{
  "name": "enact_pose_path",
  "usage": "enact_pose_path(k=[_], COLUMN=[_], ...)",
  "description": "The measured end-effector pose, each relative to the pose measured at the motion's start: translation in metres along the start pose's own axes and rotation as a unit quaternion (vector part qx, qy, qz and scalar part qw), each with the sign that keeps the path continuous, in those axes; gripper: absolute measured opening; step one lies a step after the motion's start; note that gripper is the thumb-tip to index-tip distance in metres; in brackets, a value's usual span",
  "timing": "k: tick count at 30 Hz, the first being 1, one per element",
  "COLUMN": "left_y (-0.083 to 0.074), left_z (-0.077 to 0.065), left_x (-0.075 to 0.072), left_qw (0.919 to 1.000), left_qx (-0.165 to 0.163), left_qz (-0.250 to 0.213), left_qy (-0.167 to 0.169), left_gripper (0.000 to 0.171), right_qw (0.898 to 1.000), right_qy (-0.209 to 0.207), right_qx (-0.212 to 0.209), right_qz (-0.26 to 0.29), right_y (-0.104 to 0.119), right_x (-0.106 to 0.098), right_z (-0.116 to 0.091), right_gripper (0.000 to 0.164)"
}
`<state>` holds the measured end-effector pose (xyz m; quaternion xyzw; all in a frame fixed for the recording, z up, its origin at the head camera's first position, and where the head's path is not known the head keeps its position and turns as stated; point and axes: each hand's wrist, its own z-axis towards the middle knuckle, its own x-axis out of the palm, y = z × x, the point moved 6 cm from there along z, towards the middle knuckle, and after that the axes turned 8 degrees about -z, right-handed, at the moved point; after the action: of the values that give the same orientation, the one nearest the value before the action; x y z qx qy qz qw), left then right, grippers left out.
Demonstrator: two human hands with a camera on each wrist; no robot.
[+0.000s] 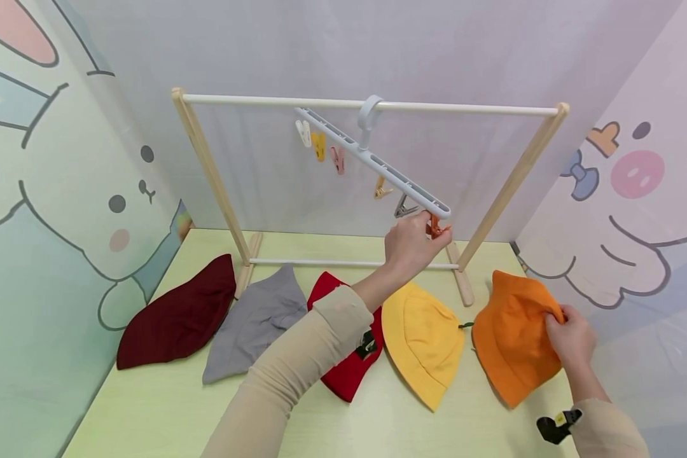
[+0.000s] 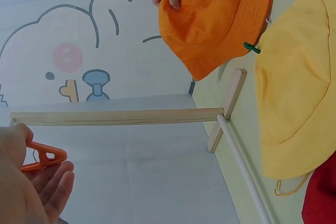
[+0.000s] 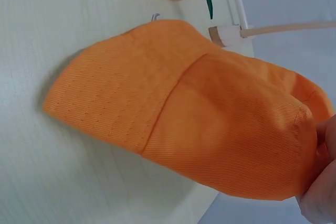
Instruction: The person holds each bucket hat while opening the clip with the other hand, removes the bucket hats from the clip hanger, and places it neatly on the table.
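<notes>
My left hand (image 1: 415,243) pinches an orange clothespin (image 1: 437,228) at the near right end of a pale blue-grey hanger (image 1: 401,180). In the left wrist view the thumb and fingers press the handles of that clothespin (image 2: 51,155). The hanger hooks over a white rod and slants toward me. My right hand (image 1: 572,337) grips the crown of an orange bucket hat (image 1: 512,337) at the right. In the right wrist view the brim of this hat (image 3: 121,87) points away from the fingers, and part of it is lifted off the table.
A wooden rack (image 1: 206,172) stands at the back. White (image 1: 303,133), yellow (image 1: 318,147), pink (image 1: 338,160), tan (image 1: 381,188) and grey (image 1: 404,207) clothespins hang along the hanger. Maroon (image 1: 180,318), grey (image 1: 254,327), red (image 1: 343,381) and yellow (image 1: 426,337) hats lie in a row.
</notes>
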<state>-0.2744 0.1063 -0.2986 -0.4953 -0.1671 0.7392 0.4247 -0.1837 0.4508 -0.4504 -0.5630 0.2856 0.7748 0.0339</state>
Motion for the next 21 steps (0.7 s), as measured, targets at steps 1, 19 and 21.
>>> enact_pose_path(k=[1,19,21], left_y=[0.000,-0.001,-0.001], left_z=[0.000,-0.001,-0.001], left_x=[0.000,0.000,0.001], left_qw=[1.0000,0.9999,0.9998], left_qx=[0.000,-0.007,-0.007], left_qz=[0.000,-0.011,-0.013], left_qy=[-0.001,0.011,0.010], left_gripper=[0.021,0.023,0.023], right_qw=[1.000,0.995,0.994], right_qy=[0.001,0.085,0.090], right_qx=[0.001,0.006,0.008], right_qz=[-0.003,-0.059,-0.066], right_y=[-0.001,-0.012,-0.013], right_x=[0.001,0.022,0.023], right_z=[0.001,0.009,0.009], right_gripper=[0.025,0.027,0.026])
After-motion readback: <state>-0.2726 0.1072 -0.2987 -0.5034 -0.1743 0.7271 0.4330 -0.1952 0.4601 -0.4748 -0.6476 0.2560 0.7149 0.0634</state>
